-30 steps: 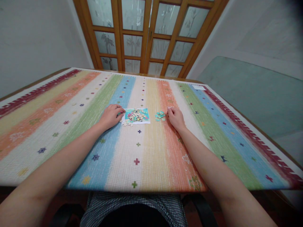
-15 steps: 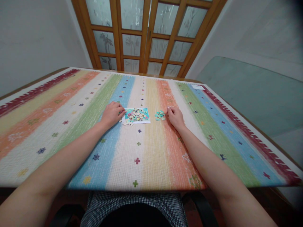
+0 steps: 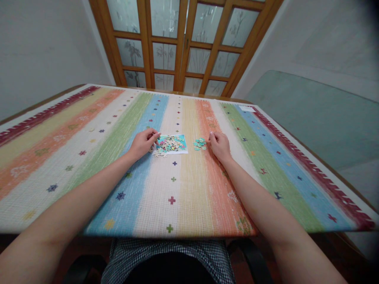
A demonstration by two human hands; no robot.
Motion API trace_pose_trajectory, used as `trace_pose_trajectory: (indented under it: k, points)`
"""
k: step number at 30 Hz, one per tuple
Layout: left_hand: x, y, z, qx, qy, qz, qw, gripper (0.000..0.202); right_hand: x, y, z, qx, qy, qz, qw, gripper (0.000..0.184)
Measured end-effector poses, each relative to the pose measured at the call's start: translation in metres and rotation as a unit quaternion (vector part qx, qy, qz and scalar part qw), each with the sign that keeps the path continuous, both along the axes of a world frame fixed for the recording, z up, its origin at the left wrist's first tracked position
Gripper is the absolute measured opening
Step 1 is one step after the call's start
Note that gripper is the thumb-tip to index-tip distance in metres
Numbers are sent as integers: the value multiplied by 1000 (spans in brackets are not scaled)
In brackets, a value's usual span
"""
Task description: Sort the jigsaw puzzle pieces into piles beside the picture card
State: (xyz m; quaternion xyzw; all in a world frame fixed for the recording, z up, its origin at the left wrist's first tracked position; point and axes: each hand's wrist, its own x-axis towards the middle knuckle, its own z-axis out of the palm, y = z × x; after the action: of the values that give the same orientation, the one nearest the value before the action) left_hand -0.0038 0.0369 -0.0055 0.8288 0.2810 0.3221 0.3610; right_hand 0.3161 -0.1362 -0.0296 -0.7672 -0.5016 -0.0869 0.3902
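Note:
A heap of small jigsaw puzzle pieces (image 3: 171, 144), mostly pale backs with some teal and pink, lies on a blue-and-white picture sheet (image 3: 186, 150). My left hand (image 3: 143, 144) is over the sheet's left edge, thumb and fingers drawn together by the heap. Whatever its fingertips hold is too small to make out. Right of the sheet sits a smaller group of teal puzzle pieces (image 3: 200, 144). Just beyond that group rests my right hand (image 3: 219, 145), fingers curled closed; what is inside them, if anything, is hidden.
A striped tablecloth (image 3: 195, 189) covers the table. One loose pale piece (image 3: 91, 129) lies far to the left. Near the far right edge is a white label (image 3: 246, 109). Wooden doors with glass panes (image 3: 164, 55) stand behind the table.
My left hand has shifted slightly right, its fingertips now further over the sheet's upper left corner. My right hand stays almost in place beside the teal pieces.

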Motion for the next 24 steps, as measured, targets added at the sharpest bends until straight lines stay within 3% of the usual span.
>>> trace_pose_trajectory:
  k: [4, 8, 14, 19, 24]
  points:
    - [0, -9, 7, -70, -35, -7, 997, 47, -19, -1, 14, 39, -51, 15, 998, 43]
    - [3, -19, 13, -113, -56, -26, 992, 46, -61, -3, 29, 55, -64, 101, 991, 47]
    - [5, -33, 15, -161, -41, -94, 981, 34, -117, -6, 35, 1, -38, 209, 977, 49]
    - [9, -48, 12, -193, -42, -190, 962, 34, -128, -6, 33, -15, -9, 231, 973, 48]
    - [12, -57, 9, -205, -41, -224, 952, 34, -130, -6, 32, -14, 21, 228, 973, 43]
